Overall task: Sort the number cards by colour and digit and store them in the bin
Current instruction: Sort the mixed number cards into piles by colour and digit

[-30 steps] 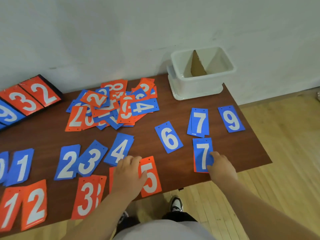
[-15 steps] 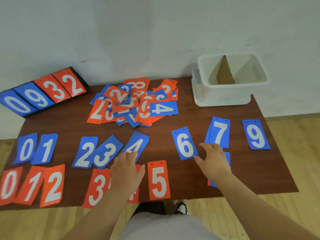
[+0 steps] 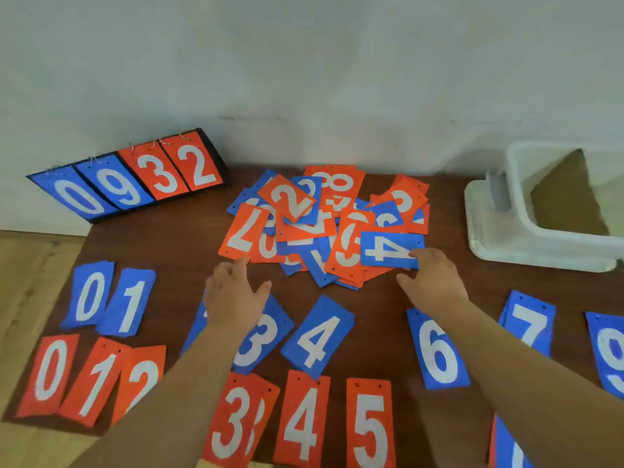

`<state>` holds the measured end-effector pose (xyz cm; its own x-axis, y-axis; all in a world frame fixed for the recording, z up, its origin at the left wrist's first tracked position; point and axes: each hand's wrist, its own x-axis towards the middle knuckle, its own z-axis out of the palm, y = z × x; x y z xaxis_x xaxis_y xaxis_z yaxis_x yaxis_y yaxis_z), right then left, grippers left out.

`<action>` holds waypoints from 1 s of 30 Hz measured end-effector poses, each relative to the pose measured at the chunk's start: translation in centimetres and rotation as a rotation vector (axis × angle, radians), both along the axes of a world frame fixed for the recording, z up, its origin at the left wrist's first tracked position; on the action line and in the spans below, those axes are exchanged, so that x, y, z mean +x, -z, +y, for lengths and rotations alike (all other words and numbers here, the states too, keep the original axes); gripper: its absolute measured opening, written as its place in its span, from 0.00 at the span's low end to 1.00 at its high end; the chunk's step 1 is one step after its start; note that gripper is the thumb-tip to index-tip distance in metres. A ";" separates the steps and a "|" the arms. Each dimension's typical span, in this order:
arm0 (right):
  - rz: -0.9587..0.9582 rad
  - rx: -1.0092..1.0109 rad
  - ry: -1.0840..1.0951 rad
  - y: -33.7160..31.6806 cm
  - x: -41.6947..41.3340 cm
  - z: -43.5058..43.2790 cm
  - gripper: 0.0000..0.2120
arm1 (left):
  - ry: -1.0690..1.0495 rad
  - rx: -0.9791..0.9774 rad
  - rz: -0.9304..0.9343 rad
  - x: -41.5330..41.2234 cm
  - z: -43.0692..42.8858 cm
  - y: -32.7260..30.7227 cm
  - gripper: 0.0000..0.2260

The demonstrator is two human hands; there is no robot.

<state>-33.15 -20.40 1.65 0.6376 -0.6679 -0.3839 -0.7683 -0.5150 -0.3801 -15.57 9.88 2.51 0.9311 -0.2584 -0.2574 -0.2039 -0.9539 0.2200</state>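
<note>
Lying long-axis left-right, blue 4 card (image 3: 388,249)

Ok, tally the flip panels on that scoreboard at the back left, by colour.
Blue: 2 (blue 0, blue 9)
Red: 2 (red 3, red 2)
Total: 4

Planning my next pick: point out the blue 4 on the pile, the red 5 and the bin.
Blue 4 on the pile (image 3: 388,249), head view, middle of its white digit.
Red 5 (image 3: 369,428), head view, middle of the digit.
Bin (image 3: 557,248), head view, its front wall.
</note>
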 end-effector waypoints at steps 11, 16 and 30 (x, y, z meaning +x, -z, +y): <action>0.112 -0.020 0.185 3.6 5.1 -2.0 0.36 | -0.128 0.050 0.146 10.4 -2.7 4.6 0.36; 0.057 0.144 0.408 3.0 5.8 -2.4 0.42 | -0.231 -0.031 0.124 10.2 -2.9 4.8 0.36; -0.473 0.172 0.563 -3.0 -1.8 0.6 0.28 | -0.352 -0.480 0.002 7.0 -0.3 -2.3 0.21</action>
<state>-34.98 -19.80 4.66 0.3401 -0.8971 -0.2820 -0.6326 0.0036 -0.7744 -8.58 9.55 4.77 0.9815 -0.0225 -0.1901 0.1073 -0.7576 0.6438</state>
